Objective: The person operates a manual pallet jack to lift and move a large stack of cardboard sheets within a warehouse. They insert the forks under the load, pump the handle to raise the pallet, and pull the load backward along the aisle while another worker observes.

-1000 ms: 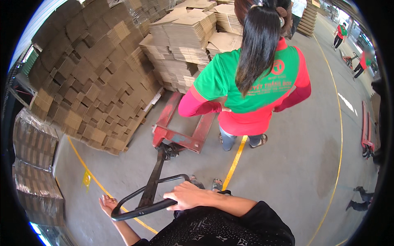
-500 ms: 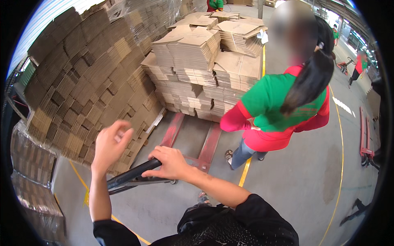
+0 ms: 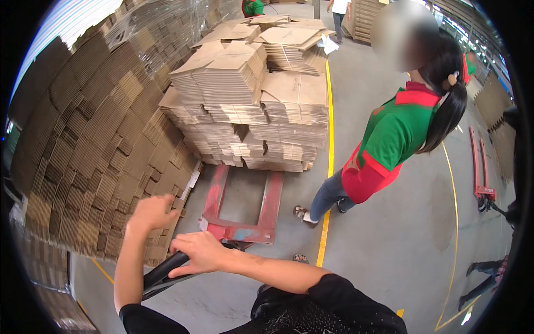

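Observation:
My right hand (image 3: 199, 251) is wrapped round the black handle (image 3: 165, 269) of a red pallet jack (image 3: 257, 234). Holding nothing, my left hand (image 3: 151, 214) hovers above and left of that handle, its fingers partly extended. The jack's worn red forks point away from me, their far ends hidden beneath a load of bundled flat cardboard boxes (image 3: 222, 83). The bundles are piled in several layers, some tied with thin string.
A tall wall of stacked folded cardboard (image 3: 94, 150) stands close on the left. To the right, a person in a green and red shirt (image 3: 397, 128) stands near a yellow floor line (image 3: 329, 183). Another red pallet jack (image 3: 483, 183) is farther right, and other people are around.
My view has turned right and the load appears farther left. My left hand has lowered toward the handle, its fingers straighter. The nearby person has turned and dropped an arm from the hip.

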`<action>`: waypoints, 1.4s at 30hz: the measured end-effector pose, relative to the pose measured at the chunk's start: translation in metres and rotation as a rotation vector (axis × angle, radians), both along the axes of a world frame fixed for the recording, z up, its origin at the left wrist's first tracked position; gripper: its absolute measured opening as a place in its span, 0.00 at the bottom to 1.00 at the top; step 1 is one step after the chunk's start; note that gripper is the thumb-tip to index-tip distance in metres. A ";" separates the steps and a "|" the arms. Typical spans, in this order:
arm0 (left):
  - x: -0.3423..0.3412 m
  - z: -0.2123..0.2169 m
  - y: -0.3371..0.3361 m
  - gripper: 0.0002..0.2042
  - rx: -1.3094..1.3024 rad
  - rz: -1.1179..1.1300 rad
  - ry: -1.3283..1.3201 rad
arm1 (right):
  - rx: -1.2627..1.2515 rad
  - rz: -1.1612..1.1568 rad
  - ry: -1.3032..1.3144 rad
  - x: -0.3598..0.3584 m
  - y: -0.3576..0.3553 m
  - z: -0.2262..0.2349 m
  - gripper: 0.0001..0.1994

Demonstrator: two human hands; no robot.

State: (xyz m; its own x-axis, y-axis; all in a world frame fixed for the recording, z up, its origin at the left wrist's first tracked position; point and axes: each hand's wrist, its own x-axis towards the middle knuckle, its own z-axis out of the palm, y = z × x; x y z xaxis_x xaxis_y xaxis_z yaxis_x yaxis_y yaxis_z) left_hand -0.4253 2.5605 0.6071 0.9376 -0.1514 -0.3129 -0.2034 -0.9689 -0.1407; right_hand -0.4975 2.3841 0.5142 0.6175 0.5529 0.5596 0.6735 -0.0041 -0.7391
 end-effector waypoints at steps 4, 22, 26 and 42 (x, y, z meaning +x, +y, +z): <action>0.000 0.015 0.000 0.24 -0.104 -0.020 -0.294 | -0.063 0.025 0.006 -0.001 0.017 0.003 0.29; 0.016 0.009 0.062 0.28 -0.348 0.205 0.208 | 0.478 0.004 -0.324 0.021 0.039 -0.016 0.23; 0.021 0.000 0.047 0.29 -0.365 0.241 0.328 | 0.481 0.018 -0.303 0.023 0.034 -0.017 0.23; 0.016 -0.005 0.041 0.28 -0.378 0.084 0.330 | 0.475 -0.010 -0.264 0.015 0.035 -0.015 0.24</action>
State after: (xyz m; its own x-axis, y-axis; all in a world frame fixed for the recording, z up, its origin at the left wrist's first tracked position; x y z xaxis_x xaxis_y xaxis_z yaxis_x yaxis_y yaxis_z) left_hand -0.4096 2.6015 0.6018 0.8119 -0.2391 -0.5326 -0.0967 -0.9548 0.2812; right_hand -0.4830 2.4186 0.4991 0.4264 0.1957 0.8831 0.8380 0.2818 -0.4672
